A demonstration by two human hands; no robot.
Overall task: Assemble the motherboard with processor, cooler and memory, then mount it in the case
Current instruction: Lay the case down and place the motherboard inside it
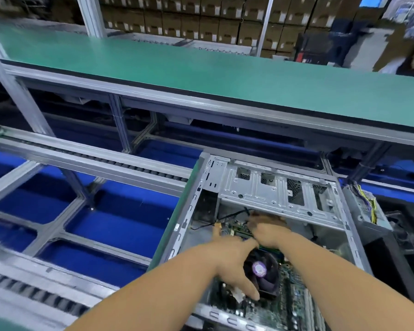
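One case (273,187), one motherboard (285,304), one cooler (263,271), two hands (230,256)

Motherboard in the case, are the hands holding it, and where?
Left hand lies spread over the cooler on the motherboard; right hand reaches its far edge. Blur hides any grip.

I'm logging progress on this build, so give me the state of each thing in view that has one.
case: lying on its side, open, side panel off.
motherboard: inside the case, cooler fitted.
cooler: seated on the motherboard, fan up.
left hand: fingers spread, resting by the cooler.
right hand: reaching to the board's far edge; grip blurred.
power supply: beside the case, cables loose.
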